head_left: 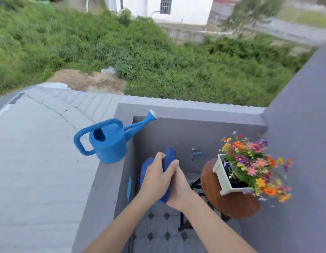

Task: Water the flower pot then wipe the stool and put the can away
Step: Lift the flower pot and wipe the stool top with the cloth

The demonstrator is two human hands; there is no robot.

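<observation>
A blue watering can (107, 143) stands on the grey parapet wall (96, 189), spout pointing right. A white square flower pot (224, 177) full of mixed coloured flowers (253, 163) rests on a round brown wooden stool (229, 201) at the right. Both hands meet in the middle of the view, left of the stool. My left hand (156, 178) and my right hand (178, 189) are both closed on a blue cloth (168, 158), whose end sticks up above the fingers. Neither hand touches the can or the stool.
A wall tap (194, 153) with a blue handle sits on the inner wall behind the hands. Patterned grey floor tiles (158, 232) lie below. A grey wall (301, 161) closes the right side. Beyond the parapet are a sloping roof and grass.
</observation>
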